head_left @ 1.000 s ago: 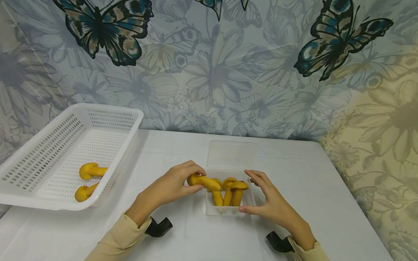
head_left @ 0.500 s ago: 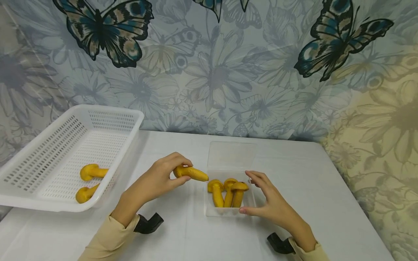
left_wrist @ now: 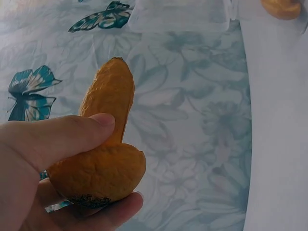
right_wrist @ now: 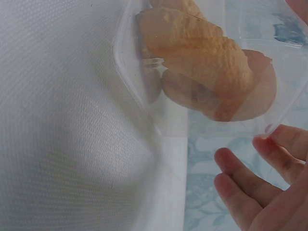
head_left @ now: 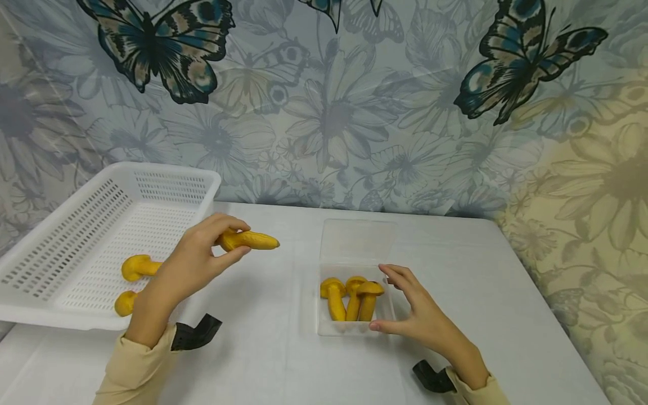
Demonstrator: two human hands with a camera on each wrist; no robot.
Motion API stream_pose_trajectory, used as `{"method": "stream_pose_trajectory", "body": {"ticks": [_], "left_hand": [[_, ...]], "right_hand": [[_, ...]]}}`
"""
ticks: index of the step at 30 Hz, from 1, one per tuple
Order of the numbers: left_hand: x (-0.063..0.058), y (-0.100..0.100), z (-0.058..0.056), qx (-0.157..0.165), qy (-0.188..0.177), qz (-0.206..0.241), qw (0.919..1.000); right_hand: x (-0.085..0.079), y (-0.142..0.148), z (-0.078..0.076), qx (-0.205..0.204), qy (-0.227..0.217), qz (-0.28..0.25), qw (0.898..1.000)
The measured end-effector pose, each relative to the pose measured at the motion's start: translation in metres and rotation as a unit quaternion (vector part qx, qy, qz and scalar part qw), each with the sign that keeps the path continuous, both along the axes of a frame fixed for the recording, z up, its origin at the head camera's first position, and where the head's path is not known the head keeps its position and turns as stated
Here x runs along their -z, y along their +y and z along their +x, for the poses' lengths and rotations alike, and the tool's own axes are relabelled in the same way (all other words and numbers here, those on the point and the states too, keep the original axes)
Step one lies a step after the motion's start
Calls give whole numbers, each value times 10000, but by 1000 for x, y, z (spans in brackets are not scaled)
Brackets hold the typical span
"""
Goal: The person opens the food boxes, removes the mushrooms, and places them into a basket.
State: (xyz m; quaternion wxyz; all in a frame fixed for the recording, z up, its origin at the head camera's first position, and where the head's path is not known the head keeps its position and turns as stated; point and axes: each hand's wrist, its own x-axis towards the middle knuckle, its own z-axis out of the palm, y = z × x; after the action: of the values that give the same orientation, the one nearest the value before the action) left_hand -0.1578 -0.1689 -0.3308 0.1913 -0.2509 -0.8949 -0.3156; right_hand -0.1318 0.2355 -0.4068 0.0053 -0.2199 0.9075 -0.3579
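Note:
In the head view, my left hand (head_left: 194, 253) holds a yellow mushroom (head_left: 255, 241) above the table, its stem pointing right. The left wrist view shows the thumb across the stem of this mushroom (left_wrist: 107, 166) and the fingers under its cap. A small clear plastic box (head_left: 331, 329) stands with its lid (head_left: 358, 242) laid back. Inside it, three yellow mushrooms (head_left: 335, 298) lie side by side, caps toward the back. My right hand (head_left: 415, 312) grips the box's right side, thumb at the near corner, fingers at the far one.
A white perforated basket (head_left: 194, 225) stands at the left, partly behind my left arm. Two more yellow mushrooms (head_left: 135, 268) lie in it. A white cloth covers the table (head_left: 304, 371), and a butterfly-patterned wall covering (head_left: 334, 112) rises behind.
My left hand has carried its mushroom from over the box up and left, toward the basket. The right hand has stayed at the box.

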Motion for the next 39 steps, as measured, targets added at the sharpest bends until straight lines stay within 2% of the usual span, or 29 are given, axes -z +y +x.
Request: {"method": "stream_pose_trajectory", "body": {"ticks": [6,10,16,25,31,39], "left_hand": [[-7,-22,3,-548,254,29,9982],[-9,-34,5,-846,257,-32,9961],[-11,-49,6,-988,76,0,9951],[-14,-81,13,-1505,-581,-91,9869],[-15,-92,16,-1572,-976,-217,9825],[-14,-109,18,-1793,-1590,-543,9693]], "right_hand": [[0,-1,0,-9,-40,-1,10000],[0,-1,-1,-29,-39,-8,10000],[-1,-1,0,13,-142,-67,9999],[-1,-1,0,17,-88,-22,10000],[-1,-1,1,69,-130,-28,9999],[-1,-1,1,73,-133,-25,9999]]}}
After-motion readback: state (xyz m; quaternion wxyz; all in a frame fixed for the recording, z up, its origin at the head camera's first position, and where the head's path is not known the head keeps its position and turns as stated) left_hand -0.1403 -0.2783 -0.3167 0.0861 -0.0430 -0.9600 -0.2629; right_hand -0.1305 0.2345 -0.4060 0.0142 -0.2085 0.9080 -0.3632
